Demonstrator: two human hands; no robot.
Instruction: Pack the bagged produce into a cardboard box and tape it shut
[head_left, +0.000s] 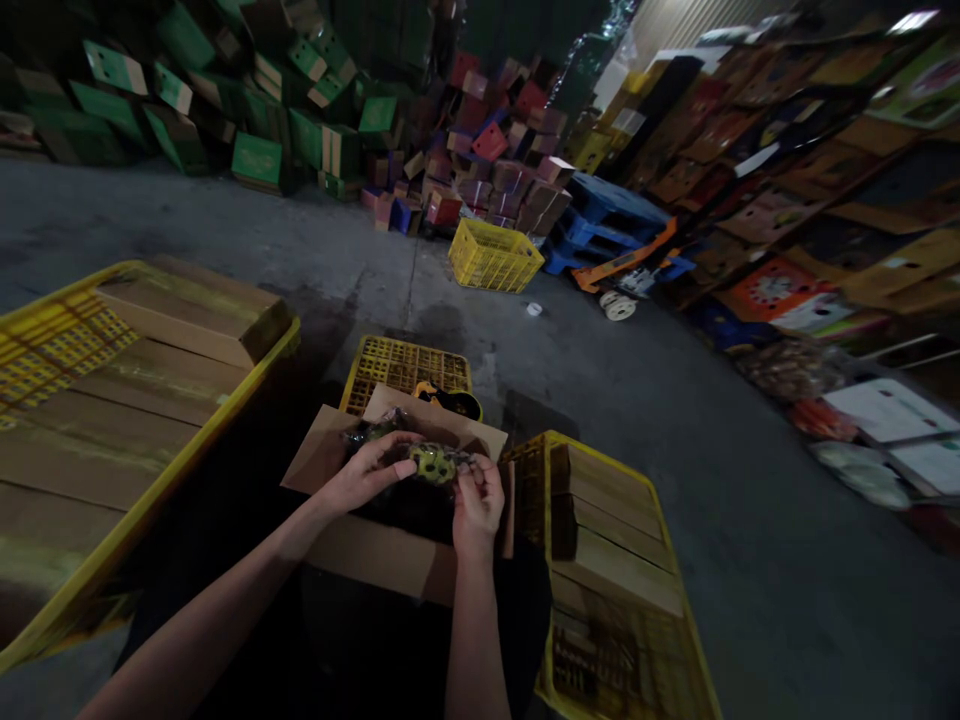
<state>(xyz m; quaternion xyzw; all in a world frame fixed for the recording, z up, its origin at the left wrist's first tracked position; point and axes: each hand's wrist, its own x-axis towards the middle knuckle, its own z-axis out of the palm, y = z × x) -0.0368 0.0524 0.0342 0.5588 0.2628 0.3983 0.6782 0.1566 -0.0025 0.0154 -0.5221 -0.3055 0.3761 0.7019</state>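
Observation:
Both my hands meet over an open cardboard box [390, 555] in front of me. My left hand [367, 470] curls its fingers over a small yellow-green speckled item in clear wrap [433, 462]. My right hand [477, 505] pinches the same wrapped item from the right side. The box's flaps stand open, and its dark inside is hard to make out. The box rests on a yellow plastic crate [405, 368].
A yellow crate [172, 440] with flat cardboard pieces lies at my left, another [622, 600] at my right. A yellow basket [493, 255] stands farther on the concrete floor. Green and red boxes pile up behind; cartons line the right wall beside blue pallets [611, 225].

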